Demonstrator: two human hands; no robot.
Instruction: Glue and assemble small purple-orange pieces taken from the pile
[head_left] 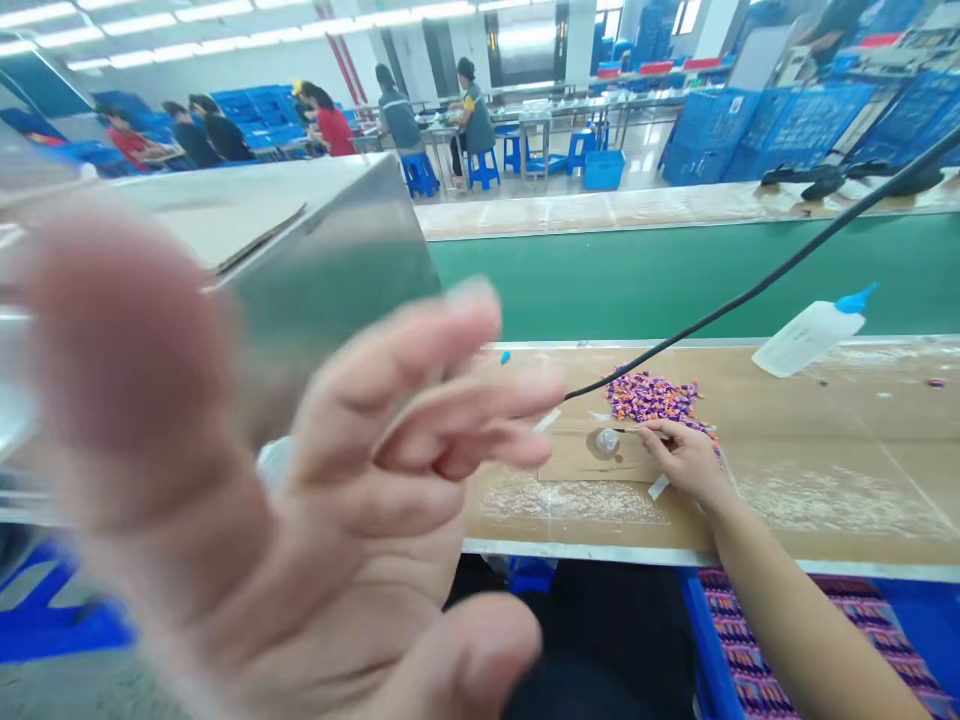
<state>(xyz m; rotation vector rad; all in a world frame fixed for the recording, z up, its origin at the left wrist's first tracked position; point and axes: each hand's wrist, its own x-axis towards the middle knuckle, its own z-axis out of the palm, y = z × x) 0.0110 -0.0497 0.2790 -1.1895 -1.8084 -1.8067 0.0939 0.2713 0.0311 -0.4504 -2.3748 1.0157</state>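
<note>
**Left grip:** my left grip point(300, 480) is wide open, fingers spread, blurred and very close to the camera, holding nothing I can see; it hides the left part of the view.

**Right grip:** my right grip point(679, 462) rests near the front edge of the tabletop point(825, 490), fingers pinched around what looks like a thin metal pick point(626, 430); too small to be sure.

**Main things:** a heap of small purple and orange pieces point(652, 398) lies toward the back edge, just beyond my right fingertips. A cardboard sheet point(592, 455) lies flat, touching the heap's near side, with a small clear blob point(607, 440) on it, right by the pick's tip.

**Around:** a white squeeze bottle with a blue nozzle point(810, 335) lies on its side near the back right. A black cable point(712, 300) crosses above the tabletop and ends just left of the heap. A blue crate point(712, 650) of purple-striped items sits below the front edge.

**Behind:** a green conveyor belt point(675, 275) runs past; co-workers point(472, 115) sit far off on blue stools.

**Risk:** a careless sweep of my right grip could scatter the heap. The cable could snag my hand. The bottle could roll and leak.
</note>
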